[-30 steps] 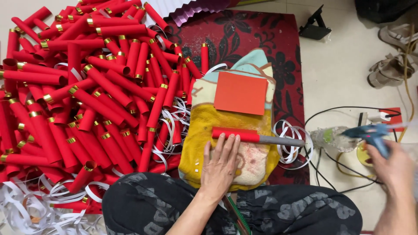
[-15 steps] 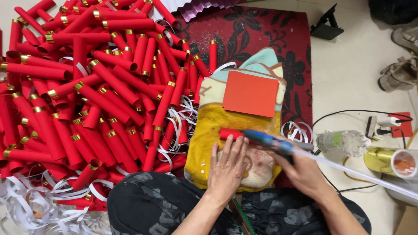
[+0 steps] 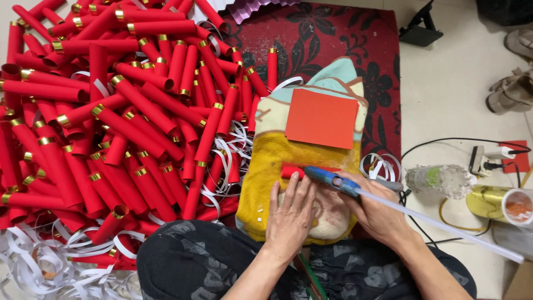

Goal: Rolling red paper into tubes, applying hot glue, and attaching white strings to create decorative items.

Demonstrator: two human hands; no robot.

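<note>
My left hand (image 3: 290,215) lies flat on a yellow cloth pad (image 3: 261,166), its fingertips pressing a red paper tube (image 3: 291,170) rolled on a grey rod (image 3: 388,185). My right hand (image 3: 373,211) grips a blue glue gun (image 3: 332,179), with its nozzle lying along the red tube. A long white glue stick (image 3: 444,228) trails from the gun's back toward the lower right. A stack of red paper sheets (image 3: 322,118) rests on the pad's far end.
A big heap of finished red tubes with gold bands (image 3: 111,111) fills the left. White paper strips (image 3: 50,255) litter the floor. A clear bottle (image 3: 438,180), gold foil roll (image 3: 497,204), power strip (image 3: 488,155) and cables sit right. Sandals (image 3: 513,91) lie far right.
My right hand brought the glue gun from the far right over to the tube on the pad, then slid it slightly along the tube. My left hand has stayed pressing the tube.
</note>
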